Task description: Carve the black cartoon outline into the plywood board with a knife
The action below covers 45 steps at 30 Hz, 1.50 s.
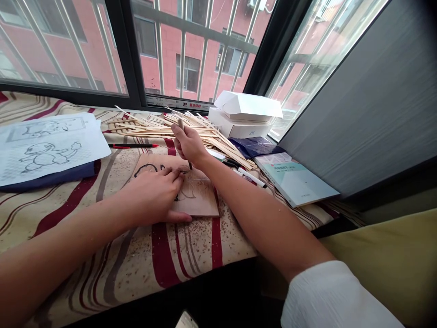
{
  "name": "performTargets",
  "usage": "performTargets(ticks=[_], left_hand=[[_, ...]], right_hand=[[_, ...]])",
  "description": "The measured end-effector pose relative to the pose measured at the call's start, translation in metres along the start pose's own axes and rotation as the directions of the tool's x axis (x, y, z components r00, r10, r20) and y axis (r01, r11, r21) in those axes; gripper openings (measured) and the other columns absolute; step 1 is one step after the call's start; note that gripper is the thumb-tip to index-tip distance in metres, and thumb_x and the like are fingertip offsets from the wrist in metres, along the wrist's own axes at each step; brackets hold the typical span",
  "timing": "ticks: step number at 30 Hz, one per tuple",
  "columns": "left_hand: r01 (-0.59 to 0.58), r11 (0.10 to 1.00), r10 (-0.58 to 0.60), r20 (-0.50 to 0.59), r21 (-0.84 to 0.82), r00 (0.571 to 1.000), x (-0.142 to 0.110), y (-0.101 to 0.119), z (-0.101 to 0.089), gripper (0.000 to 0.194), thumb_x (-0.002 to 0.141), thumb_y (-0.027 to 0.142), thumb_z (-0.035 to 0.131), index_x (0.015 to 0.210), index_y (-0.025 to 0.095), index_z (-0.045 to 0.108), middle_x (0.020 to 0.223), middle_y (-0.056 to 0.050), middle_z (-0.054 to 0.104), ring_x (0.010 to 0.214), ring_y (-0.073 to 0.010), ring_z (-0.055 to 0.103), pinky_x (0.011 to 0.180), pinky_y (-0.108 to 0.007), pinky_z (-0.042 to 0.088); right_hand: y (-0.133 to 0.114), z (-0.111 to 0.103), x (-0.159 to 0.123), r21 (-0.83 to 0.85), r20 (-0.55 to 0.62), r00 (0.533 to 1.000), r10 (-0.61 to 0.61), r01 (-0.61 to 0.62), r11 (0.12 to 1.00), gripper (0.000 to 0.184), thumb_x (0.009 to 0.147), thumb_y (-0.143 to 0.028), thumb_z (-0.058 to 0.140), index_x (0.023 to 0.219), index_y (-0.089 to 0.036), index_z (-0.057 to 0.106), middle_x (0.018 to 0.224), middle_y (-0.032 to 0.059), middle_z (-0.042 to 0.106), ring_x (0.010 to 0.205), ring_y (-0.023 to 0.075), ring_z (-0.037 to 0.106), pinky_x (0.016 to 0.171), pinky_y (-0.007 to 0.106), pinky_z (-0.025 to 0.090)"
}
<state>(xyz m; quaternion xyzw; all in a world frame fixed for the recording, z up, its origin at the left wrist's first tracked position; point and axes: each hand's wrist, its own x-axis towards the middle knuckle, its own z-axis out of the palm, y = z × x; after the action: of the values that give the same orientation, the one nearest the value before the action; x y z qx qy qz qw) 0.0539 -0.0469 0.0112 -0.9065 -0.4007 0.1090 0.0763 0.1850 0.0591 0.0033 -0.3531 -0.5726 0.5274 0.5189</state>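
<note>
A thin wooden board (205,202) with dark drawn and carved-looking outlines lies on the striped cloth (136,255). Spread over the board, my left hand (155,193) presses it down, its thumb along the near edge. My right hand (191,145) is wrapped round a carving tool (180,124), whose handle end sticks up above the fist. The tool's dark lower end points down at the board close to my left fingertips; its exact tip is hard to make out. Small wood chips are scattered on the cloth around the board.
Paper sheets with line drawings (51,146) lie at left, a red-and-black pen (133,146) beside them. Behind are many thin wooden strips (150,125) and a white box (239,123). Markers (251,176) and a book (295,177) lie at right. A barred window stands behind.
</note>
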Motion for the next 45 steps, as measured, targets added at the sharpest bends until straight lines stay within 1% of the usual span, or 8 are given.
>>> performTargets(ticks=[7, 14, 17, 23, 28, 39, 43, 45], left_hand=[[-0.008, 1.0, 0.008, -0.009, -0.029, 1.0, -0.001, 0.001, -0.003, 0.102, 0.087, 0.082, 0.059, 0.154, 0.005, 0.054, 0.163, -0.028, 0.045, 0.146, -0.0457, 0.05, 0.11, -0.052, 0.049], [0.004, 1.0, -0.004, -0.012, -0.026, 1.0, 0.001, -0.001, -0.003, 0.103, 0.085, 0.083, 0.059, 0.151, 0.004, 0.057, 0.152, -0.029, 0.058, 0.137, -0.0478, 0.058, 0.109, -0.055, 0.048], [-0.017, 1.0, 0.016, -0.042, -0.022, 0.999, 0.001, -0.002, 0.0, 0.105, 0.086, 0.085, 0.055, 0.15, 0.002, 0.057, 0.151, -0.03, 0.058, 0.137, -0.0481, 0.057, 0.11, -0.055, 0.047], [-0.046, 0.999, 0.047, -0.034, 0.016, 0.998, 0.001, -0.002, -0.001, 0.108, 0.09, 0.083, 0.051, 0.154, -0.004, 0.049, 0.155, -0.034, 0.052, 0.14, -0.0456, 0.056, 0.112, -0.053, 0.047], [-0.03, 0.999, 0.03, 0.014, 0.017, 0.999, 0.003, 0.0, -0.006, 0.108, 0.089, 0.086, 0.049, 0.151, -0.002, 0.053, 0.157, -0.033, 0.05, 0.142, -0.0456, 0.054, 0.114, -0.052, 0.044], [-0.029, 0.999, 0.026, -0.08, -0.027, 0.996, 0.005, -0.004, 0.005, 0.104, 0.084, 0.086, 0.051, 0.148, 0.004, 0.057, 0.149, -0.027, 0.061, 0.143, -0.0429, 0.053, 0.115, -0.048, 0.041], [-0.011, 0.999, 0.008, -0.059, -0.047, 0.998, 0.006, -0.003, 0.004, 0.107, 0.082, 0.089, 0.05, 0.142, 0.002, 0.062, 0.145, -0.028, 0.063, 0.138, -0.0463, 0.056, 0.115, -0.05, 0.039], [-0.012, 0.999, 0.01, -0.044, -0.046, 0.999, 0.005, -0.002, 0.002, 0.104, 0.082, 0.09, 0.05, 0.139, 0.003, 0.065, 0.143, -0.028, 0.065, 0.135, -0.0466, 0.058, 0.115, -0.051, 0.039]], right_hand=[[-0.006, 0.004, -0.008, -0.11, 0.189, 0.982, 0.025, -0.004, 0.994, 0.044, 0.109, -0.039, 0.052, 0.072, -0.023, 0.035, 0.054, -0.0084, 0.032, 0.045, 0.0058, 0.024, 0.038, 0.017, 0.019], [-0.01, 0.006, -0.016, -0.224, 0.483, 0.862, 0.151, -0.045, 0.974, 0.047, 0.107, -0.048, 0.056, 0.073, -0.023, 0.035, 0.054, -0.0087, 0.028, 0.046, 0.0061, 0.02, 0.04, 0.017, 0.019], [-0.003, 0.008, -0.007, -0.282, 0.45, 0.877, 0.168, -0.039, 0.959, 0.05, 0.106, -0.052, 0.057, 0.072, -0.023, 0.034, 0.056, -0.0077, 0.028, 0.047, 0.0069, 0.02, 0.041, 0.018, 0.018], [0.01, 0.014, 0.011, -0.515, 0.052, 0.998, 0.034, -0.002, 0.857, 0.047, 0.107, -0.04, 0.055, 0.067, -0.02, 0.041, 0.058, -0.0032, 0.04, 0.051, 0.0072, 0.035, 0.044, 0.018, 0.02], [-0.004, -0.001, -0.004, -0.208, 0.415, 0.895, 0.162, -0.08, 0.975, 0.049, 0.107, -0.054, 0.051, 0.073, -0.024, 0.032, 0.055, -0.0095, 0.025, 0.045, 0.0078, 0.016, 0.04, 0.019, 0.017], [0.011, 0.016, 0.012, -0.545, 0.034, 0.999, -0.022, 0.037, 0.838, 0.046, 0.109, -0.028, 0.05, 0.065, -0.019, 0.041, 0.052, -0.0058, 0.04, 0.051, 0.0037, 0.034, 0.045, 0.016, 0.023], [-0.004, 0.011, -0.002, -0.357, 0.255, 0.93, 0.266, -0.165, 0.919, 0.04, 0.112, -0.032, 0.043, 0.073, -0.023, 0.037, 0.046, -0.0115, 0.029, 0.04, 0.0034, 0.02, 0.04, 0.017, 0.015], [-0.011, 0.006, -0.009, -0.204, 0.37, 0.895, 0.249, -0.183, 0.962, 0.042, 0.114, -0.036, 0.036, 0.073, -0.023, 0.033, 0.048, -0.0123, 0.026, 0.04, 0.0038, 0.014, 0.039, 0.017, 0.012]])
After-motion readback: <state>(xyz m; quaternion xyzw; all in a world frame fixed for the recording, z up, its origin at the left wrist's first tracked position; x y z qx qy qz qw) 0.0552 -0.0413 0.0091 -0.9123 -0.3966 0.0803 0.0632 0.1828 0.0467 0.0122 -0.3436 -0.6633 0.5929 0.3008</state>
